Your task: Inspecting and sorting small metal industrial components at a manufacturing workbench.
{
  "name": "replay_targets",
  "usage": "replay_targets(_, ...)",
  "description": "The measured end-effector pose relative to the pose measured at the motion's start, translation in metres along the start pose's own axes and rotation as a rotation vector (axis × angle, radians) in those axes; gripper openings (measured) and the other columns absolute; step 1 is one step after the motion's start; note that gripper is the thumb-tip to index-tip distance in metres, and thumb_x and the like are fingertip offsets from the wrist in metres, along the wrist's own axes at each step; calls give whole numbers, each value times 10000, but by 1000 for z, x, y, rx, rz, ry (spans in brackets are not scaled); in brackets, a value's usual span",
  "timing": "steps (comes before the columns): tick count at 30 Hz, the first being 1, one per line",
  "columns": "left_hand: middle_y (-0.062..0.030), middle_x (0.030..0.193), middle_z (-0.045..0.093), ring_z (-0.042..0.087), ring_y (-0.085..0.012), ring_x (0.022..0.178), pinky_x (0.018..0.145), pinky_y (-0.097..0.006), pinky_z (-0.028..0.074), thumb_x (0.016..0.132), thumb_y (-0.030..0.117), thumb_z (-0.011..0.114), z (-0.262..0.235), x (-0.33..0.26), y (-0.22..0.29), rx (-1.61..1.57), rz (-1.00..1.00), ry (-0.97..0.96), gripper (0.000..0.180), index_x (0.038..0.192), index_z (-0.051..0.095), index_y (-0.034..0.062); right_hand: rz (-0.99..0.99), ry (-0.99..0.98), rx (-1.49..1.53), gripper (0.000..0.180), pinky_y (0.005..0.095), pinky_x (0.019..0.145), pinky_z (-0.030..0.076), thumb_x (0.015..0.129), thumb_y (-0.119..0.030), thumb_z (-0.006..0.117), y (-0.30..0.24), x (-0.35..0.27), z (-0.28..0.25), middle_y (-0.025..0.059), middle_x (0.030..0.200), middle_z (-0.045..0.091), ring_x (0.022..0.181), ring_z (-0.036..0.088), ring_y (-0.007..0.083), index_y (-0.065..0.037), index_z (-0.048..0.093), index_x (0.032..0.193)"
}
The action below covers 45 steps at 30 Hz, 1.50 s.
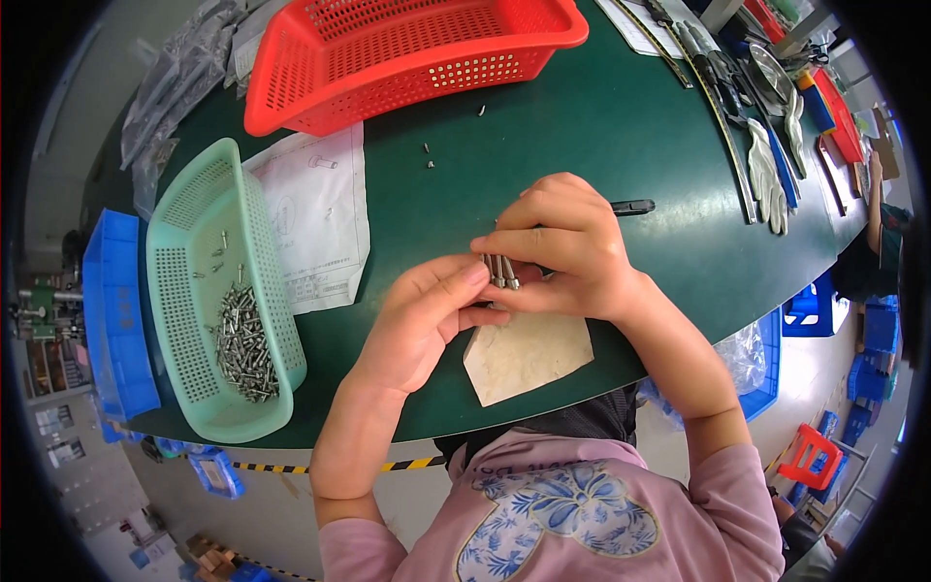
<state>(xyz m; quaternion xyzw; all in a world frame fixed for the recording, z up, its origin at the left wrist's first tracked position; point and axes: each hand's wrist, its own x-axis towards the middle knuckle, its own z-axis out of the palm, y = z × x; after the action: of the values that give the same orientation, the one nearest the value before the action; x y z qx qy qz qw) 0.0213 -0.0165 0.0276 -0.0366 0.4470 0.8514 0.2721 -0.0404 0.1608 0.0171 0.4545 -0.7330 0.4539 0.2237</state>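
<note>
Several metal screws (501,274) stand side by side between my two hands, above the near part of the table. My right hand (577,242) is closed on them, its fingers bent over their upper ends and its thumb side below. From the left, my left hand (412,320) pinches the same bunch, thumb and fingertips against the screws. The far ends of the screws are hidden by my fingers. Under my hands lies a cream-coloured sheet (529,359), partly covered by them.
At left, a pale green perforated basket (265,262) holds a pile of screws (247,344). A red basket (407,82) stands at the back, near a drawing sheet (330,223). Small loose parts (430,164), a black knife-like tool (634,207) and white gloves (766,175) lie on the green table.
</note>
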Motion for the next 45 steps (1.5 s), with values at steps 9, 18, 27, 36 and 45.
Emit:
replay_targets(9, -90, 960, 631, 585, -121, 889, 790, -250, 474, 895, 151, 549, 8, -5, -8, 74, 45, 0, 239, 977, 634, -57, -47, -71, 16, 371, 312, 600, 422, 589, -213, 762, -3, 0, -8, 12, 751, 597, 643, 548, 177, -75, 686, 925)
replay_targets(18, -60, 908, 619, 550, -87, 832, 741, -216, 445, 875, 56, 546, 17, -7, -13, 152, 203, 104, 179, 954, 626, -84, 8, -81, 116, 382, 284, 600, 416, 635, -204, 764, -5, -3, -4, 18, 765, 620, 643, 553, 147, -44, 679, 970)
replay_targets(27, -82, 963, 596, 542, -116, 903, 794, -244, 446, 870, 29, 543, 19, -8, -12, 209, 300, 67, 160, 944, 612, -94, 54, -51, 170, 406, 274, 599, 414, 635, -173, 757, -7, -5, -4, 34, 800, 651, 641, 572, 143, -24, 670, 1002)
replay_targets(36, -122, 1002, 587, 555, -160, 927, 819, -270, 454, 859, -15, 537, 18, -6, -14, 222, 361, 19, 139, 934, 603, -112, 28, -10, 132, 429, 282, 581, 412, 631, -183, 752, -7, -5, -5, 36, 793, 646, 651, 578, 159, -31, 664, 1023)
replay_targets(45, -124, 998, 587, 554, -154, 907, 786, -260, 452, 845, -21, 565, 19, -7, -15, 248, 380, 50, 119, 898, 611, -117, 26, -32, 105, 400, 292, 570, 404, 642, -201, 739, -8, -5, -6, 42, 831, 642, 659, 570, 167, -53, 669, 1007)
